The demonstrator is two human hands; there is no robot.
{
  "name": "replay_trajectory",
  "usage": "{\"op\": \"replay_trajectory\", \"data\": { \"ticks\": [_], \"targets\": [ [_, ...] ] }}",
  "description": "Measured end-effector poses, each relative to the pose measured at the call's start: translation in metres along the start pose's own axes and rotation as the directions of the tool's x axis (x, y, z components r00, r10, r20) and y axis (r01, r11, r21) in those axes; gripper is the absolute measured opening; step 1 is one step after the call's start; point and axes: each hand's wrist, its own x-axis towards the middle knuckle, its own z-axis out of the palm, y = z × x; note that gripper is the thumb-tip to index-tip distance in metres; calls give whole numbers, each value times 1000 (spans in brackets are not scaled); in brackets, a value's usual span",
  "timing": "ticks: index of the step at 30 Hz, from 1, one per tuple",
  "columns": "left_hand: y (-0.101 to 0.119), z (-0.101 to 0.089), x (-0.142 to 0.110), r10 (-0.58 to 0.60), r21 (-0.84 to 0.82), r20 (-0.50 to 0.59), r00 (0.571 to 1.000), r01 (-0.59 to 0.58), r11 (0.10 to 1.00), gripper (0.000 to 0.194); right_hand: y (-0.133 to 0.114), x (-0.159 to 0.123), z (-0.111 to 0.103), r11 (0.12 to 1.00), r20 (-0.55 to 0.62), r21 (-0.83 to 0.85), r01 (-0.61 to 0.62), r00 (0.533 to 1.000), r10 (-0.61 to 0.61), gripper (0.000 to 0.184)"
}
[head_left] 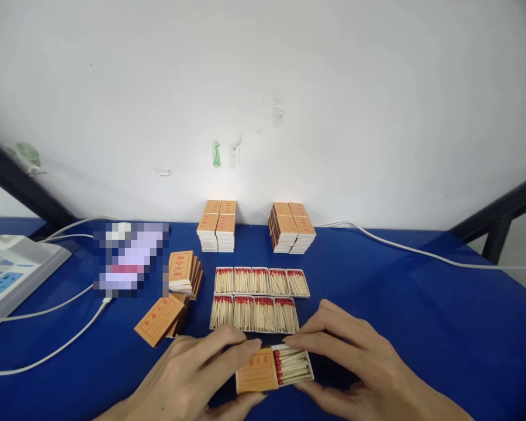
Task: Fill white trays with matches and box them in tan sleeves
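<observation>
Close in front of me is a matchbox, its orange sleeve (258, 374) slid partway off a white tray (294, 365) of red-tipped matches. My left hand (201, 371) grips the sleeve between thumb and fingers. My right hand (355, 356) pinches the tray at its far and near sides. Just beyond, two rows of open match trays (254, 313) lie side by side, full of matches with red heads pointing away from me. Left of those rows, a loose matchbox sleeve (160, 320) leans over others, beside a small stack of matchboxes (182, 268).
Two block-like stacks of matchboxes (217, 225) (293, 225) stand by the white wall. At left are a blurred-out phone (134, 257), a white power strip (17, 275) and a charging cable (70, 352). Another white cable (403, 251) runs along the right of the blue table (421, 316).
</observation>
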Motion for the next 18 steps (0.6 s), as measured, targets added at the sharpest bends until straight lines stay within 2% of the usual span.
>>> {"op": "replay_trajectory", "data": {
  "ticks": [6,13,18],
  "targets": [
    [3,4,0,1,-3,-27,1000,-1,1000,31,-2,1,3,999,-19,-29,23,1000,-23,22],
    [3,6,-1,54,42,-50,997,-52,998,32,-10,1,4,999,-34,-40,23,999,-24,19],
    [6,2,-2,3,-2,-25,1000,-3,1000,35,-13,-1,3,996,-48,-87,17,999,-22,20]
  ]
}}
